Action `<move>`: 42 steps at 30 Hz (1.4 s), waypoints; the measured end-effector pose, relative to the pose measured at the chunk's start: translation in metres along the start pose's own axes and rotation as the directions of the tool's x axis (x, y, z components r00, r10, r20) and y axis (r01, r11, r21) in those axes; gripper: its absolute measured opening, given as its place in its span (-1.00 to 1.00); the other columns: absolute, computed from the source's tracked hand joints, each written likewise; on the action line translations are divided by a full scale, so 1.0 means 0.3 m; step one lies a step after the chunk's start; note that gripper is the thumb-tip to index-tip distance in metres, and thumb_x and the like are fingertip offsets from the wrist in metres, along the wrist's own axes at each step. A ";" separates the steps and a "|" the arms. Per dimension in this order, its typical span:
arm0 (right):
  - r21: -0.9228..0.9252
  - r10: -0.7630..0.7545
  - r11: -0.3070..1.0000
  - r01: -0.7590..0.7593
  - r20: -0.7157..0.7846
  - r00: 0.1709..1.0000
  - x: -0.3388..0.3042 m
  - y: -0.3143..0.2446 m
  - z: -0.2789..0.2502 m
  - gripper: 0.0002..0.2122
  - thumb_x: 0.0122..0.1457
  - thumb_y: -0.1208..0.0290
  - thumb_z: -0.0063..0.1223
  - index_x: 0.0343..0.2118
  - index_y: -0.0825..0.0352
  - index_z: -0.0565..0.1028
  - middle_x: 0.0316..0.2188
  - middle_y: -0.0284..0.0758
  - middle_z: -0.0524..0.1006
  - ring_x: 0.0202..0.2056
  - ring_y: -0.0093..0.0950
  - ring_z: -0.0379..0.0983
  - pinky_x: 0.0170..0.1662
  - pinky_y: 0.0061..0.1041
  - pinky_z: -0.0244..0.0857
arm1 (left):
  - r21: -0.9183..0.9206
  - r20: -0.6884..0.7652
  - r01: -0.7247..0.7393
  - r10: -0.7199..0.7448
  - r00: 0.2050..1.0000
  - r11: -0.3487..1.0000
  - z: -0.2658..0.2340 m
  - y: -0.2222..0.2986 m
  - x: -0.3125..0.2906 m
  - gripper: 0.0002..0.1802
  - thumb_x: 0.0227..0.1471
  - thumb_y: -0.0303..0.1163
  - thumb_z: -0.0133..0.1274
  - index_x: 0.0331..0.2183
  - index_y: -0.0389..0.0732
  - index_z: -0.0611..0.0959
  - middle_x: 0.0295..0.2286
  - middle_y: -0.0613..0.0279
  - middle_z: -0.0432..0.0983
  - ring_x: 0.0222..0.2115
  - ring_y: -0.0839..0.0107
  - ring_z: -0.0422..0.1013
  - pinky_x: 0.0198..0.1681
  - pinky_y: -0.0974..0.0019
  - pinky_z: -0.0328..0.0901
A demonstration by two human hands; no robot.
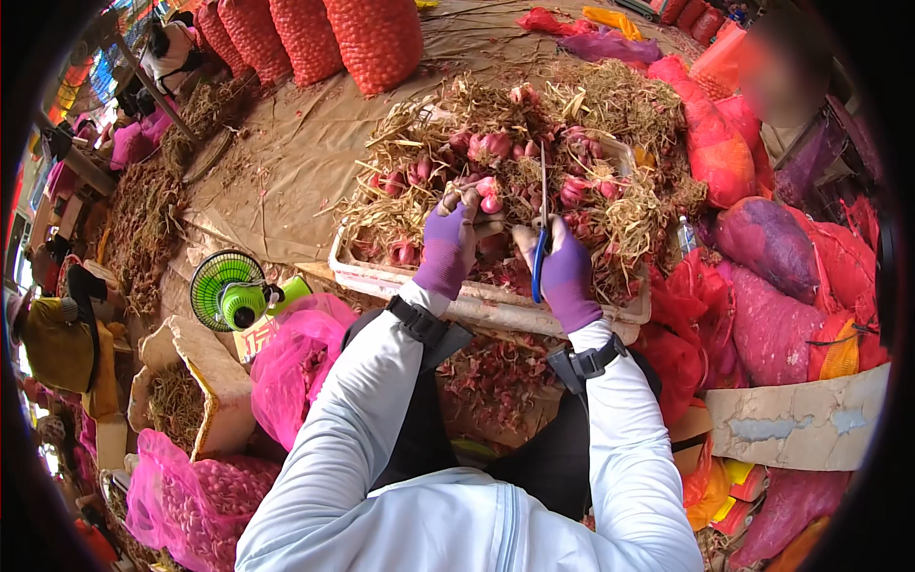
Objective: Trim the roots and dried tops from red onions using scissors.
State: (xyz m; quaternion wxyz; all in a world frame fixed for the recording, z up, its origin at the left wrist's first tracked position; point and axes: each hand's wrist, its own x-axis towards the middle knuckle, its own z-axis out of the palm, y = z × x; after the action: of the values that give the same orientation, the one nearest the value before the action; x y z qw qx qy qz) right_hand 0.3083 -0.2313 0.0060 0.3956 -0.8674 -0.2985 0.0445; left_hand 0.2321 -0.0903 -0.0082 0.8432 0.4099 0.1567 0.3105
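Observation:
My left hand (448, 246), in a purple glove with greyish fingertips, pinches a small bunch of red shallots (489, 195) above the near part of a white tray (381, 276). My right hand (566, 270), gloved alike, grips scissors (538, 259) with blue handles. Their blades point away from me and look close together, apart from the shallots in my left hand. Heaped in the tray are more shallots (491, 146) with dry stalks and roots (629, 214). My fingers partly hide the bunch's stems.
Loose shallots and skins (500, 381) lie below the tray, between my legs. Left are a green fan (229, 291), a pink mesh bag (305, 362) and an open box (181, 381) of trimmings. Full red sacks (376, 43) stand beyond; more bags (782, 315) crowd the right.

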 end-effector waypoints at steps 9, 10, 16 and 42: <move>-0.332 -0.314 0.899 0.286 -0.032 0.949 -0.030 0.032 0.037 -0.44 -0.12 0.09 0.25 -0.10 0.31 0.34 -0.53 -0.12 0.52 -0.46 -0.09 0.46 -0.37 -0.18 0.30 | -0.071 0.016 0.035 -0.034 0.999 0.997 -0.016 -0.028 0.011 -0.76 0.17 -0.39 -0.14 -0.12 -0.24 0.44 -0.41 0.27 0.44 -0.47 0.45 0.44 -0.38 0.38 0.45; -0.252 -0.255 0.936 0.244 -0.009 0.967 -0.024 0.019 0.029 -0.50 -0.07 0.10 0.23 -0.14 0.30 0.37 -0.55 -0.14 0.52 -0.49 -0.08 0.45 -0.39 -0.19 0.29 | -0.069 0.013 0.033 -0.033 0.999 0.997 -0.018 -0.027 0.010 -0.76 0.17 -0.39 -0.14 -0.12 -0.24 0.44 -0.41 0.27 0.44 -0.47 0.45 0.44 -0.38 0.38 0.45; 0.158 -0.032 0.987 0.042 -0.069 0.997 -0.007 -0.038 -0.021 -0.54 -0.09 0.01 0.25 -0.27 0.29 0.45 -0.66 -0.24 0.49 -0.58 -0.29 0.47 -0.48 -0.33 0.28 | 0.093 -0.081 -0.001 0.009 0.997 0.996 0.070 0.012 -0.030 -0.74 0.16 -0.42 -0.13 -0.15 -0.29 0.53 -0.32 0.23 0.52 -0.47 0.54 0.45 -0.39 0.47 0.43; 0.720 -0.044 0.681 -0.133 0.221 0.974 0.017 -0.034 -0.062 -0.77 0.03 0.60 0.10 -0.22 0.32 0.40 -0.47 -0.46 0.48 -0.49 -0.67 0.40 -0.47 -0.69 0.30 | 0.457 0.164 -0.119 0.048 0.985 0.882 0.040 -0.045 -0.029 -0.80 0.08 -0.35 0.06 -0.40 -0.31 0.59 -0.60 0.39 0.42 -0.61 0.69 0.28 -0.57 0.55 0.20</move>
State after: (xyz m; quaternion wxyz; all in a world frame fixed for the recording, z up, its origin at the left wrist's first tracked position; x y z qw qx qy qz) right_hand 0.3134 -0.2356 0.0268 0.6715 -0.6342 -0.2767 0.2653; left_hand 0.2371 -0.1094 -0.0115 0.7156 0.6282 0.1458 0.2685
